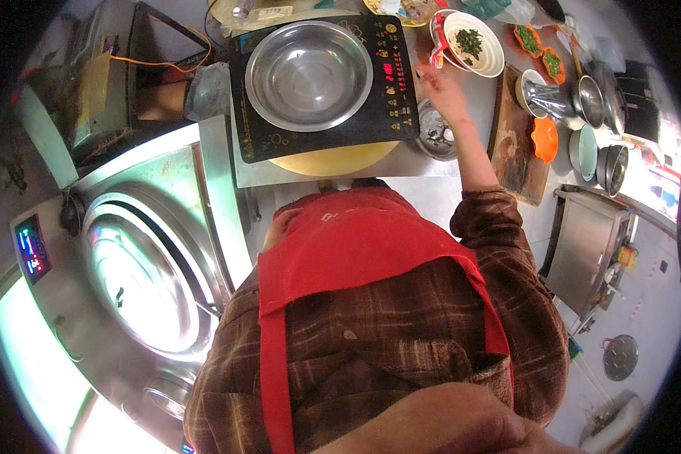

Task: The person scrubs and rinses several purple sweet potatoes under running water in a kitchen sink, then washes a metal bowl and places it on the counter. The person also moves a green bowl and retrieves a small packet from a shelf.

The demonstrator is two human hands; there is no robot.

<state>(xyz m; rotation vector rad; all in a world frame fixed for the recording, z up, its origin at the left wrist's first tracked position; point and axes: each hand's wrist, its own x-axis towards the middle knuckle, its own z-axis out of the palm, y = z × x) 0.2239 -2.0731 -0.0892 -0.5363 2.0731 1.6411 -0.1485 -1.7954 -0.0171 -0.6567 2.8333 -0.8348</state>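
Note:
My right hand (440,89) reaches over the right side of the black induction cooker (261,144), its fingers loosely apart with nothing visible in them. Just beyond the fingertips stands a white bowl (494,57) with chopped dark greens (469,44) inside. A red-and-white strip (437,49) lies against that bowl's left side. On the cooker rests a wide steel basin (310,76), with a lit red display (388,72) to its right. Below my right hand sits a round clear dish (433,135) with dark bits. My left hand (277,229) is down beside the red apron (356,234), its fingers hidden.
A wooden board (518,140) lies on the right. Past it are an orange dish (544,139), a pale green bowl (583,151), steel bowls (589,100) and small orange dishes of greens (554,65). A large round steel lid (140,272) covers a vessel at left.

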